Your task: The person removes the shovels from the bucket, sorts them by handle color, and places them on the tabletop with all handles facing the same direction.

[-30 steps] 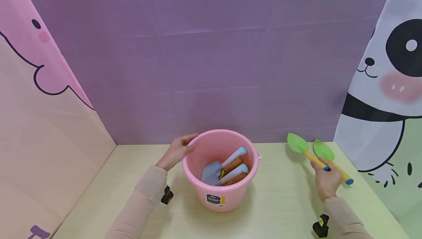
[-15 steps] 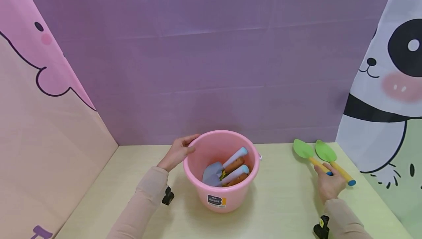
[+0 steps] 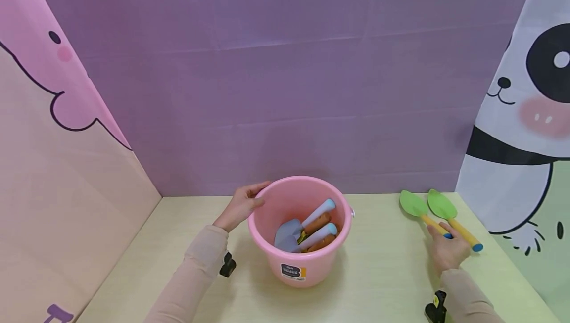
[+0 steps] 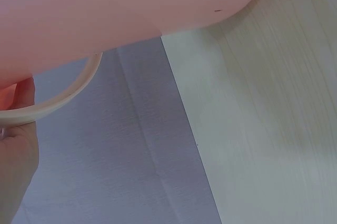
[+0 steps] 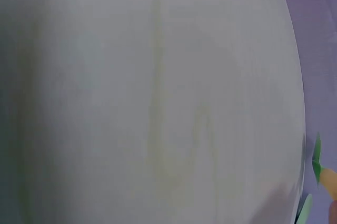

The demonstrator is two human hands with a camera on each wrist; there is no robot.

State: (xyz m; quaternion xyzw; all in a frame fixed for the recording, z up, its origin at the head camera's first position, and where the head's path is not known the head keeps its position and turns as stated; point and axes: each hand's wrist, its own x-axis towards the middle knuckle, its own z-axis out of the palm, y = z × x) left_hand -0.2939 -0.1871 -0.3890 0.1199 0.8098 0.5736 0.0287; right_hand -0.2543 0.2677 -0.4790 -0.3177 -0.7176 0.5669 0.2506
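Note:
At the left of the pink bucket [image 3: 296, 263], my left hand [image 3: 239, 207] grips the rim, thumb at the inner side. A pale curved band [image 4: 79, 84] on the bucket crosses that hand in the left wrist view. My right hand [image 3: 450, 251] pinches the blue handle end of a toy trowel [image 3: 414, 204] with a green leaf-shaped blade and a yellow handle, low over the table. A matching toy trowel [image 3: 442, 206] lies just to its right. Inside the bucket are blue-grey trowels [image 3: 288, 231] with pale handles, and brown-handled pieces [image 3: 317, 224] partly hidden under them.
The pale wooden table [image 3: 378, 283] ends at a purple cloth backdrop [image 3: 289, 90]. A panda-print panel [image 3: 503, 184] stands on the right, a pink and cream panel [image 3: 58, 189] on the left. Both trowel blades lie close to the backdrop and the right panel.
The trowel in my right hand has come down and slightly right, with its blade now level beside the matching one. My left hand stays on the bucket rim; the head view has shifted slightly.

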